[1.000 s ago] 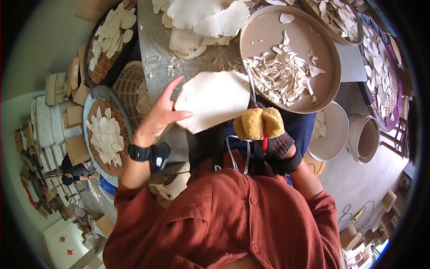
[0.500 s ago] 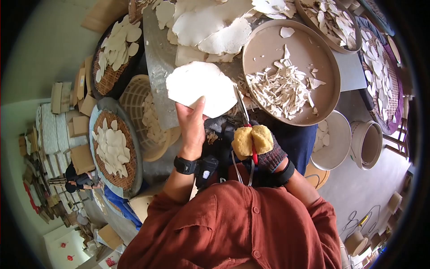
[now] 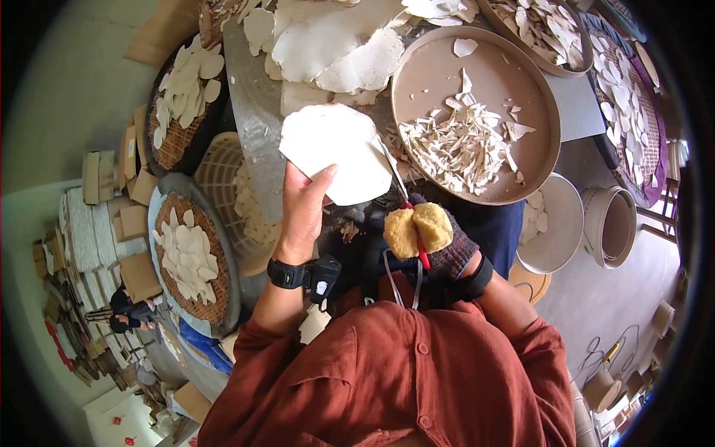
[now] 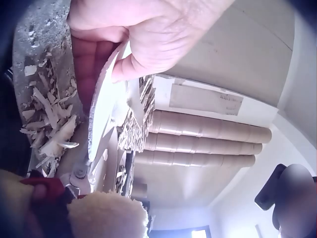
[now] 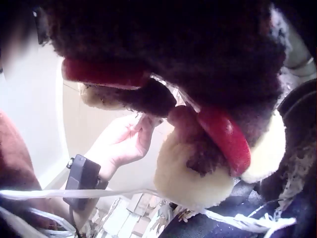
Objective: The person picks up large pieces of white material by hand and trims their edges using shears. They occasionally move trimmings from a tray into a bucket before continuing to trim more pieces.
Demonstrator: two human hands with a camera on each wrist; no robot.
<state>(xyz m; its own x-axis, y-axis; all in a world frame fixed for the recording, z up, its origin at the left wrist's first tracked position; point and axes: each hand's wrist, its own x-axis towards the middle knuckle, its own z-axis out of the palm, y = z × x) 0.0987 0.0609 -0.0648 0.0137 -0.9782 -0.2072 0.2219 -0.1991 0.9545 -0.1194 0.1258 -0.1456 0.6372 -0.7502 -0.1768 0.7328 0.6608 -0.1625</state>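
Note:
A flat white sheet [image 3: 335,153] with an uneven outline is pinched by the left hand [image 3: 304,205], thumb on its upper face. In the left wrist view the sheet [image 4: 101,106] appears nearly edge-on below the left hand [image 4: 133,39]. The gloved right hand [image 3: 450,249] grips red-handled shears [image 3: 423,257] padded with yellow foam [image 3: 418,229]. Their blades [image 3: 392,167] lie at the sheet's right edge. The right wrist view shows the dark glove [image 5: 163,44] round the red handles [image 5: 225,139]; the blades are mostly hidden there.
A round tray [image 3: 547,160] of white scraps stands right of the sheet. Larger white pieces [image 3: 320,45] lie stacked on the metal table [image 3: 253,112]. A slatted basket [image 3: 216,167] and a woven tray [image 3: 216,290] of cut pieces are at the left, a white bucket [image 3: 570,223] at the right.
The left hand has moved from the sheet's left side to its lower edge, and the sheet has turned. The shears stay in the right hand, slightly shifted. The head view has also shifted.

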